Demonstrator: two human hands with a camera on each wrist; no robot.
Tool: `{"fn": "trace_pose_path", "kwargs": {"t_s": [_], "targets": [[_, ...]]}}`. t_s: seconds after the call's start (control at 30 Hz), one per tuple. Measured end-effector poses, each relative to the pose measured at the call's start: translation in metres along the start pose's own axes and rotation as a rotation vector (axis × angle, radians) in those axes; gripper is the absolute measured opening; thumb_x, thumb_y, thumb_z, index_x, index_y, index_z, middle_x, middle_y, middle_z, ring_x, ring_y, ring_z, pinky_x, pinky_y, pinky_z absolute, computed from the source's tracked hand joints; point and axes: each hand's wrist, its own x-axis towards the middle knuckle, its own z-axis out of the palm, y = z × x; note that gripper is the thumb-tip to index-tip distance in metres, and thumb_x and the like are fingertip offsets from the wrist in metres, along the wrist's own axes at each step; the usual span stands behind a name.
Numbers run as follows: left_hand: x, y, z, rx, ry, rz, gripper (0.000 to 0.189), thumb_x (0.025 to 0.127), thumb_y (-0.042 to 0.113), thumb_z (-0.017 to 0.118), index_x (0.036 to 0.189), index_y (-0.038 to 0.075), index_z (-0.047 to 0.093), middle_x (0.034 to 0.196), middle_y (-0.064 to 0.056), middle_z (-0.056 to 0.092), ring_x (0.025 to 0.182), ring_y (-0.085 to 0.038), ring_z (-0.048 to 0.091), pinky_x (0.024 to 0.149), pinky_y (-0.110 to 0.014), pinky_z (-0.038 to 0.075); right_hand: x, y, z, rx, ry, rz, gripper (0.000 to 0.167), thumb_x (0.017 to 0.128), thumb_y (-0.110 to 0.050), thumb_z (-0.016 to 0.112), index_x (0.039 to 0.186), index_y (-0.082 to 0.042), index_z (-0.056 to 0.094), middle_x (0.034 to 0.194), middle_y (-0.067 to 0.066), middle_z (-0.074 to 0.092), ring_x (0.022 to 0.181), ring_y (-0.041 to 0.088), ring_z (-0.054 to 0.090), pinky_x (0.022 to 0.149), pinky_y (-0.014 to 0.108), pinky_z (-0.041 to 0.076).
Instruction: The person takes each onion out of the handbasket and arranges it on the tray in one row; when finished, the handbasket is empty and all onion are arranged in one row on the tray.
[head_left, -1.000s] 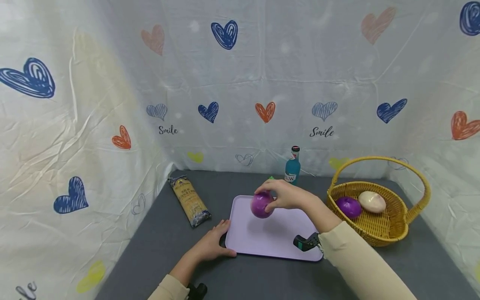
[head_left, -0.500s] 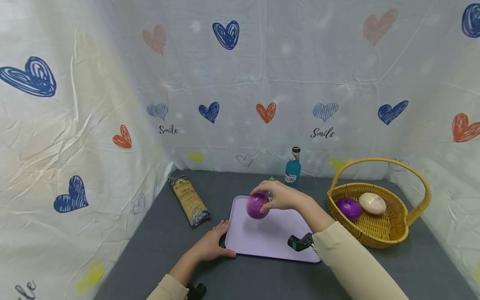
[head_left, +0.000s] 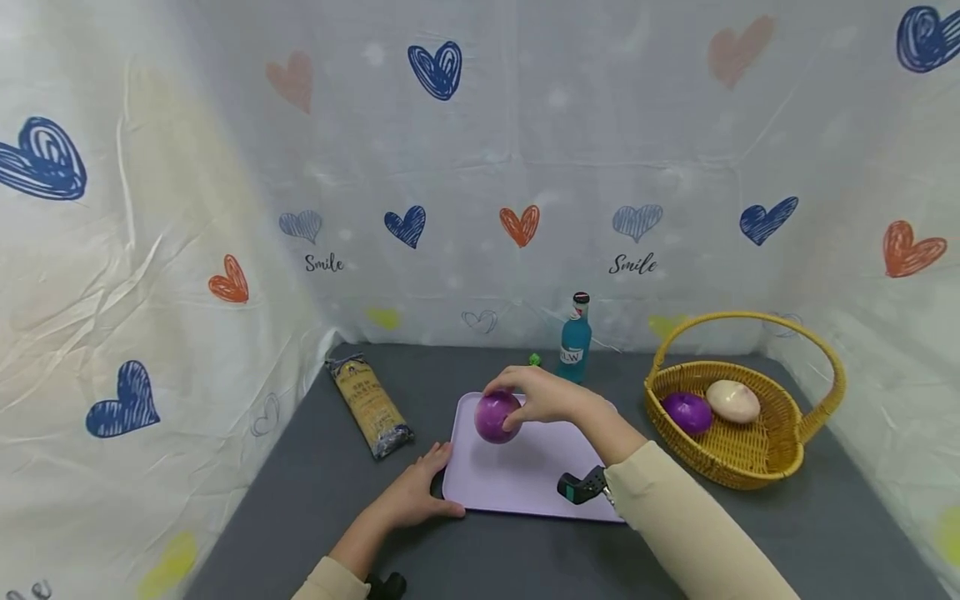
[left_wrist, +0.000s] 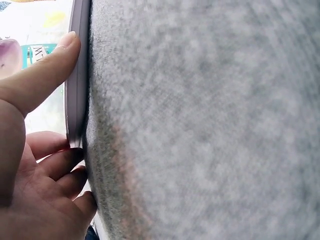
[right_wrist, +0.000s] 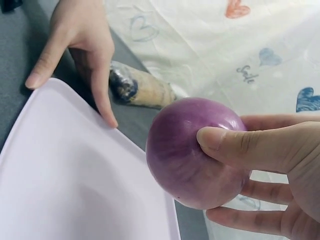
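My right hand [head_left: 546, 395] pinches a purple onion [head_left: 495, 422] and holds it raised over the left half of a lilac tray [head_left: 502, 483]. In the right wrist view the thumb presses the near face of the onion [right_wrist: 192, 155], with fingers behind and below it. My left hand [head_left: 416, 493] touches the tray's near left corner, its thumb at the front edge and its fingers along the left side. From the left wrist, the thumb lies against the tray rim [left_wrist: 76, 95], while the other fingertips sit low beside it.
A yellow wicker basket [head_left: 738, 477] with a tall handle stands right, holding a purple round item [head_left: 687, 413] and a whitish one [head_left: 732, 401]. Behind the tray are a blue bottle [head_left: 574, 343] and a small green thing [head_left: 535, 359]. A yellow packet [head_left: 369, 405] lies at left.
My right hand has carried the onion a little to the left above the tray. The left hand keeps its place at the tray corner. The head view has shifted slightly.
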Motion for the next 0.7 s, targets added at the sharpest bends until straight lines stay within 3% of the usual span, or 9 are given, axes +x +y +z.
{"fn": "trace_pose_path", "kwargs": {"t_s": [0.7], "targets": [[-0.003, 0.001, -0.004, -0.009, -0.005, -0.003, 0.108, 0.077, 0.052, 0.084, 0.158, 0.004, 0.031, 0.165, -0.015, 0.029, 0.155, -0.038, 0.018, 0.120, -0.066, 0.019, 0.018, 0.007, 0.020, 0.040, -0.010, 0.047, 0.052, 0.082, -0.022, 0.086, 0.130, -0.017, 0.067, 0.127, 0.003, 0.066, 0.116, 0.020, 0.062, 0.101, 0.046, 0.054]]}}
